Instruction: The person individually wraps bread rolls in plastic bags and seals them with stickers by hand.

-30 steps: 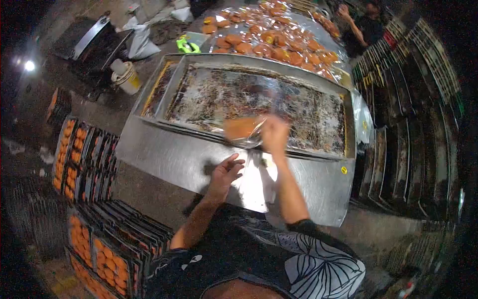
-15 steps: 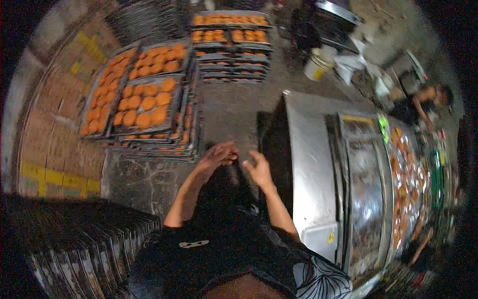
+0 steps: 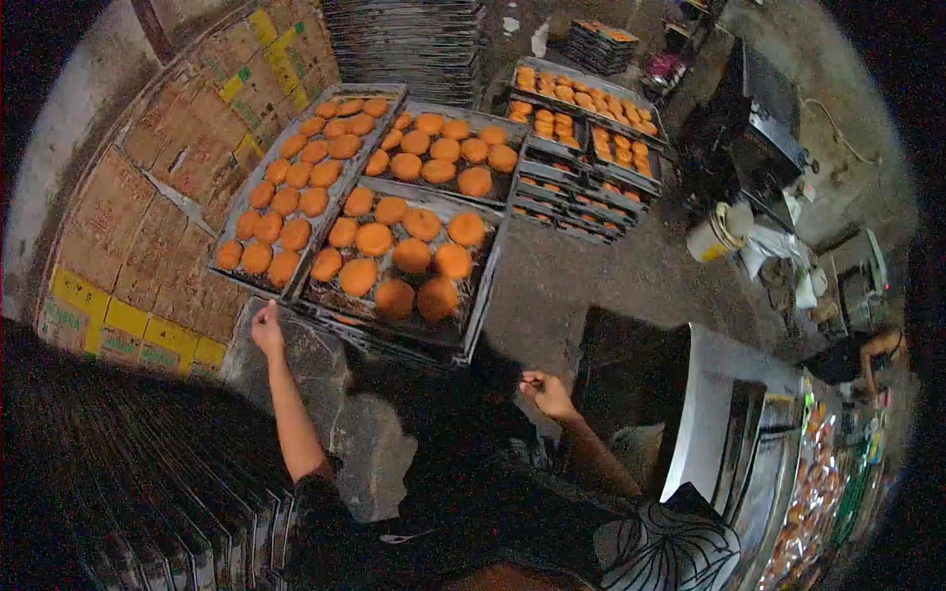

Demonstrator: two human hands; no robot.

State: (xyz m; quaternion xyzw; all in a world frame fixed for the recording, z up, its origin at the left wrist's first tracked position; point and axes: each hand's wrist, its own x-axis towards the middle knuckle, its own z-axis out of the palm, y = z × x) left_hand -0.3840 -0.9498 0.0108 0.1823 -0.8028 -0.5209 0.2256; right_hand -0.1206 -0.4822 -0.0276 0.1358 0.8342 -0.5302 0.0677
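My left hand [image 3: 266,330] is raised at the near left corner of the tray stack, its fingers closed together just below the edge of a long tray [image 3: 288,288]. My right hand [image 3: 548,394] hangs right of the stack with curled fingers, nothing visible in them. In front of me, round orange-brown buns [image 3: 422,225] lie in rows on the nearest metal tray [image 3: 485,286]. Behind it another tray of buns [image 3: 444,150] rests on the same stack. More buns [image 3: 285,201] fill the long tray on the left.
A second stack of bun trays [image 3: 591,182] stands farther back. Cardboard boxes [image 3: 148,227] line the left wall, with upright trays [image 3: 187,522] at lower left. At right are a metal-topped machine [image 3: 724,394], a bucket [image 3: 717,234], packaged buns [image 3: 808,473] and another person [image 3: 867,357].
My view has turned left and come nearer the tray stack. My hands, close together before, are now wide apart, the left out by the stack's corner and the fingers more closed.
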